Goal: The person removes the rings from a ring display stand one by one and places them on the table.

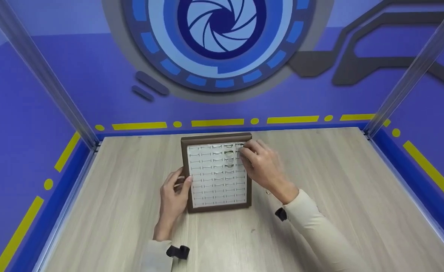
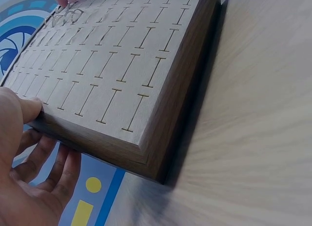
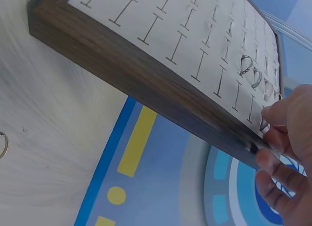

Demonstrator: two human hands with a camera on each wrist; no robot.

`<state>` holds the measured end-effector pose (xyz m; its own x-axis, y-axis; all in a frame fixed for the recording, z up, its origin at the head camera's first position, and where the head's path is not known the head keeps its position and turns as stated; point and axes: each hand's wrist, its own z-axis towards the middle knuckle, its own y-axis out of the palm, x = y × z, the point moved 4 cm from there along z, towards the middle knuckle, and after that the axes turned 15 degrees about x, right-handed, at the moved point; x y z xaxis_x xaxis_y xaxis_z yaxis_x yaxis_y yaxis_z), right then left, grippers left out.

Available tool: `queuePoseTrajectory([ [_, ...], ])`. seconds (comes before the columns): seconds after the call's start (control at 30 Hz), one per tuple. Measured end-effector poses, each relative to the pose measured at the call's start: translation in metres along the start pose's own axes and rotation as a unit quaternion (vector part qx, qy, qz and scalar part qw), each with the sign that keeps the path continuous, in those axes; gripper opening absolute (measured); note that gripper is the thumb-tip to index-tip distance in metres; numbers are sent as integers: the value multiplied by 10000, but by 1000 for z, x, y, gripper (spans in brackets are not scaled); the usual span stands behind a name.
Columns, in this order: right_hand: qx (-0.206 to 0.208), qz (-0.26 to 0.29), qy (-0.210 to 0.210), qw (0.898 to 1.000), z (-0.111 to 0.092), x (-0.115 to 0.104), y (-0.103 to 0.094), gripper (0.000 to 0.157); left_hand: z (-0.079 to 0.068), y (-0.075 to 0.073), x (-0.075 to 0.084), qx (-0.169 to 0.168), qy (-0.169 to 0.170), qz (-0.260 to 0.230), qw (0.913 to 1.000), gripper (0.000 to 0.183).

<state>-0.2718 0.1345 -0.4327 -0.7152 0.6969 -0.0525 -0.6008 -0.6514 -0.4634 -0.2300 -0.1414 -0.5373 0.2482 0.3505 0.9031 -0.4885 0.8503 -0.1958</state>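
Observation:
A ring display board (image 1: 218,189) with a brown wooden frame and a white slotted face stands tilted up on the table. My left hand (image 1: 174,194) grips its left edge; in the left wrist view the thumb (image 2: 30,109) lies on the face, with the fingers at the frame's side. At the upper right corner my right hand (image 1: 263,162) pinches a ring (image 3: 263,125) at a slot, mostly covered by the fingertips. Several silvery rings, such as one ring (image 3: 246,65), sit in the slots beside it.
The board stands on a pale wooden table (image 1: 131,211). A loose ring (image 3: 4,145) lies on the table to the right of the board. Behind rises a blue printed wall (image 1: 67,75), with metal posts (image 1: 414,71) at the corners.

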Motion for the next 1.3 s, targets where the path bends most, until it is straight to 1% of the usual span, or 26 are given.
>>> queuePoseTrajectory([
  [0.13, 122, -200, -177, 9996, 0, -2, 1, 11, 0, 0, 0, -22, -2, 13, 10000, 44],
  [0.23, 219, -254, -261, 9991, 0, -2, 2, 12, 0, 1, 0, -39, -18, 13, 10000, 44],
  [0.47, 427, -162, -353, 9983, -1, -2, 2, 15, 0, 0, 0, -42, -42, -19, 10000, 45],
  [0.87, 315, -9, -390, 9987, -3, -2, 3, 14, -1, 1, -2, 8, -43, -4, 10000, 45],
  [1.03, 255, 80, -420, 9988, -4, -2, 3, 17, -1, 1, -1, 98, -27, 11, 9999, 43],
  [1.17, 358, 97, -420, 9984, -4, -2, 2, 17, -1, 1, 0, 151, -2, 27, 9999, 42],
  [1.3, 388, 149, -378, 9984, -6, -2, 0, 16, -1, 1, 0, 135, -75, 76, 9999, 42],
])
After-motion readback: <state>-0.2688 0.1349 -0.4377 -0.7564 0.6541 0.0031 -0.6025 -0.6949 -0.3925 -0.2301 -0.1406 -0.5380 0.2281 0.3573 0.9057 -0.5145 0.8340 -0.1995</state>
